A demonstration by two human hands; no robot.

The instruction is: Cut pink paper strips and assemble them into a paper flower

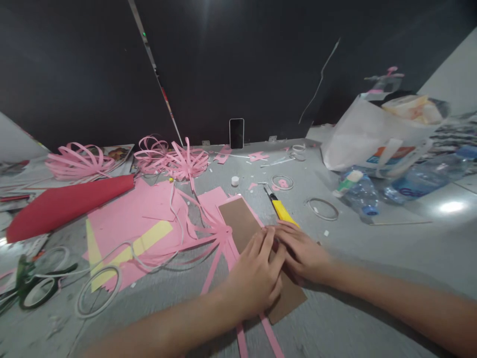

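A flat brown cardboard strip [240, 219] lies slantwise before me, with pink paper showing along its edge. Over its middle, my left hand [259, 268] has its fingers bent and drawn together. From the other side my right hand [303, 251] meets it, fingers curled and touching the left fingertips. Whatever is pinched between them is hidden. Just beyond my right hand lies a yellow utility knife [283, 211], blade pointing away. Left of the cardboard, several pink paper strips [206, 238] fan out from one joined point, some passing under my left forearm.
Pink sheets [122, 209], a red cone-like piece [70, 206] and green-handled scissors [40, 286] lie left. Pink strip loops [80, 161] and a phone [236, 133] are at the back. Wire rings [323, 209], plastic bottles [363, 194] and a white bag [367, 132] are right.
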